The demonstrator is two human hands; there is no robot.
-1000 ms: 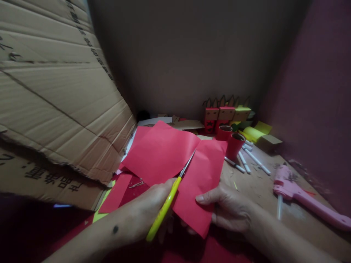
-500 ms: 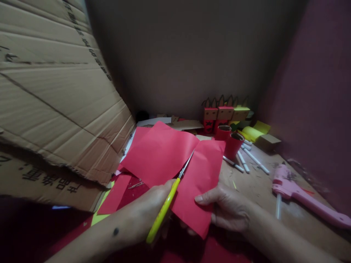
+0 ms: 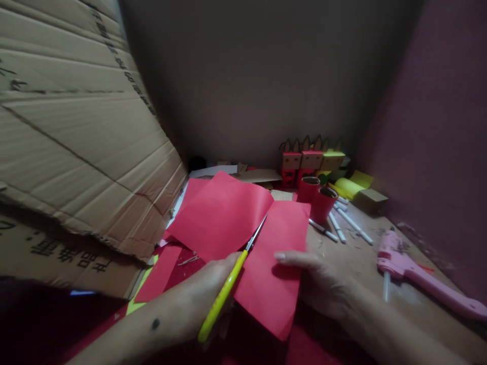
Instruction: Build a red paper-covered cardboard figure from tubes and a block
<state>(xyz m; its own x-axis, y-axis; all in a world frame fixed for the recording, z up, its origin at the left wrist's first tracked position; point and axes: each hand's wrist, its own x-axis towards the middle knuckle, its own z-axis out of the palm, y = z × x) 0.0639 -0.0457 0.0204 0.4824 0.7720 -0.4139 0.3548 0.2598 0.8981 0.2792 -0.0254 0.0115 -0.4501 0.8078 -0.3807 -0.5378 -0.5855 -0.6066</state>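
My left hand point(image 3: 213, 284) is closed round the yellow handle of a pair of scissors point(image 3: 224, 294). Their metal blades sit in a slit in a sheet of red paper point(image 3: 224, 215), between a wide left part and a narrower strip on the right. My right hand point(image 3: 319, 276) has that strip between thumb and fingers. Its thumb lies over the front, casting a shadow and seeming slightly raised, while the other fingers are hidden behind the paper. Further red paper pieces point(image 3: 160, 274) lie under and left of the sheet.
A large cardboard sheet point(image 3: 76, 132) leans in on the left. Red tubes point(image 3: 324, 205), white markers point(image 3: 353, 223) and small cardboard-headed figures point(image 3: 312, 159) stand or lie toward the back right. A pink glue gun point(image 3: 418, 274) rests on the right, near the wall.
My right thumb has lifted a little and straightened over the strip. The strip's far edge has dropped slightly, and the scissors have moved a little down and left, still in the slit.
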